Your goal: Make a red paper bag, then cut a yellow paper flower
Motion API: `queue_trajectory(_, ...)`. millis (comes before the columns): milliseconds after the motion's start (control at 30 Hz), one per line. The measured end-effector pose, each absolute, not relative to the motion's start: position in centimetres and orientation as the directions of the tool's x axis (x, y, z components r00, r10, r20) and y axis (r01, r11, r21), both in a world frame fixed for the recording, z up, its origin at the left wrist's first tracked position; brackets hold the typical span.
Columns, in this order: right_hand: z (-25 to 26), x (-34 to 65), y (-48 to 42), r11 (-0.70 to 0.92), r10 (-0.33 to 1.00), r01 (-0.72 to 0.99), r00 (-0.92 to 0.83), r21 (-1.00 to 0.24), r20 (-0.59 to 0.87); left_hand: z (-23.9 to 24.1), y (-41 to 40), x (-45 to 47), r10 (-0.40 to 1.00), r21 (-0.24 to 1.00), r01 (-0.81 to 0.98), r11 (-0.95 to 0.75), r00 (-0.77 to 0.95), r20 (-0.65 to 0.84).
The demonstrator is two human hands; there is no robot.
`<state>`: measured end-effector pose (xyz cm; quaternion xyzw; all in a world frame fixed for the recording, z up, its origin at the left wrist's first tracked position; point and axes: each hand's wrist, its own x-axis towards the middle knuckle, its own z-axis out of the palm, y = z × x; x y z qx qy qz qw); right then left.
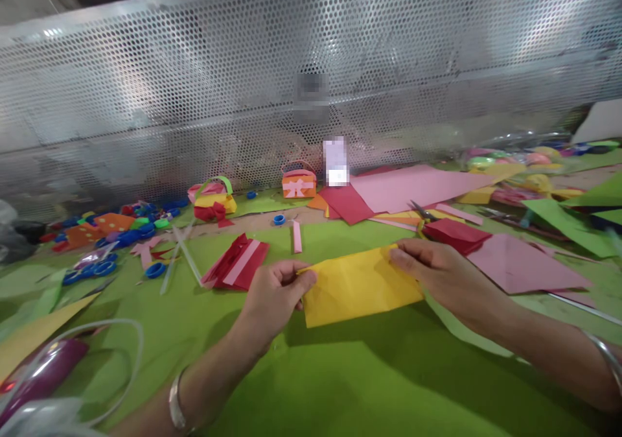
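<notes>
No text, label, brand, number or sign can be read.
</notes>
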<state>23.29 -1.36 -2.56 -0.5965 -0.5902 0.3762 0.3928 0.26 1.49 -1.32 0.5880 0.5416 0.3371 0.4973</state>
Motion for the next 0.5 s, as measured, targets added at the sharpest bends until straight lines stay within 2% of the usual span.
queue_trajectory(100, -2.70, 23.45, -1.21, 0.006, 1.000, 0.438, 0.019, -0.899, 0.016, -1.42, 1.40, 0.17, 0.972, 0.928, 0.371, 0.038, 0.203, -0.120)
queue_trajectory(200, -2.80, 23.67, -1.03, 0.009, 1.000, 0.549, 0.014, -0.836, 0.019, -1.58, 1.34, 0.08, 0.975, 0.887, 0.462, -0.017, 0.205, -0.088)
queue_trajectory(400, -3.06, 23.40, -0.59, 0.077, 0.993, 0.805, -0.011, -0.588, 0.115, -1.67, 1.37, 0.07, 0.962, 0.795, 0.600, -0.089, 0.258, -0.087)
queue_trajectory(500, -3.49, 23.10, -0.38, 0.075, 0.992, 0.837, -0.009, -0.543, 0.123, -1.63, 1.43, 0.08, 0.956, 0.734, 0.665, -0.142, 0.283, -0.071)
